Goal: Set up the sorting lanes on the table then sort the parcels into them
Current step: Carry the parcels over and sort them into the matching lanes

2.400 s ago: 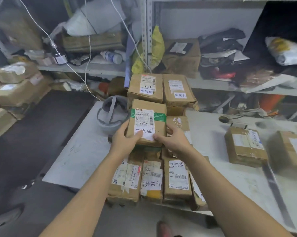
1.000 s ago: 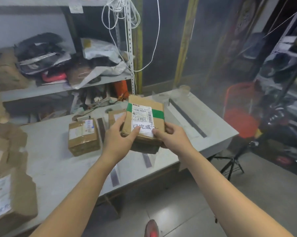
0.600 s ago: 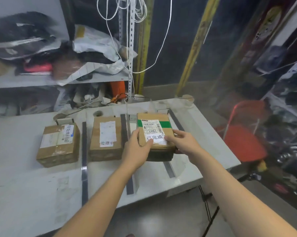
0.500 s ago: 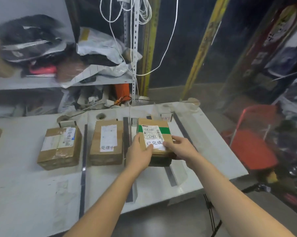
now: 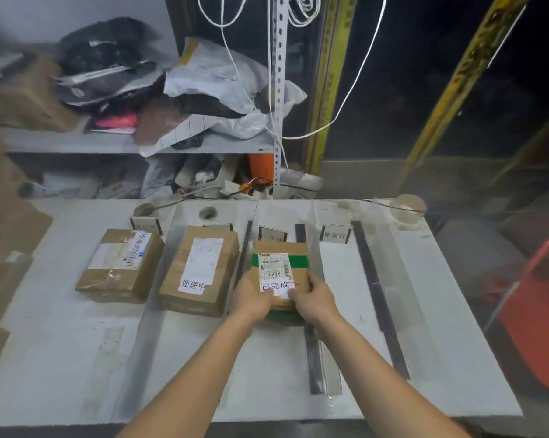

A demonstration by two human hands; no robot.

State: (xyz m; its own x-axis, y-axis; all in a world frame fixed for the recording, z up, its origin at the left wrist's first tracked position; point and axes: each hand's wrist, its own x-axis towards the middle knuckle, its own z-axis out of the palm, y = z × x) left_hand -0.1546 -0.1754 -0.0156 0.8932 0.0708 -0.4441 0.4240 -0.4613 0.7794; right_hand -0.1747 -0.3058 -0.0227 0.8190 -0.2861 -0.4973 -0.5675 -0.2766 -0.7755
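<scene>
A brown parcel with green tape (image 5: 279,267) and a white label sits low in the third lane of the white table (image 5: 77,358). My left hand (image 5: 254,300) grips its near left corner and my right hand (image 5: 314,300) grips its near right corner, thumbs on top. Two other brown parcels lie in lanes to the left: one (image 5: 121,263) in the first lane, one (image 5: 200,268) in the second. Dark strips (image 5: 377,295) and clear dividers split the lanes. Small label cards (image 5: 335,234) stand at the far ends.
The fourth lane at the right holds only its card. A roll of clear tape (image 5: 407,205) lies at the table's far right corner. Behind the table a metal shelf (image 5: 77,142) holds bags and boxes. A red stool (image 5: 538,311) stands on the right.
I carried the green-taped parcel from the pile at the left over to the lanes and lowered it into the third lane. Both hands still hold it.
</scene>
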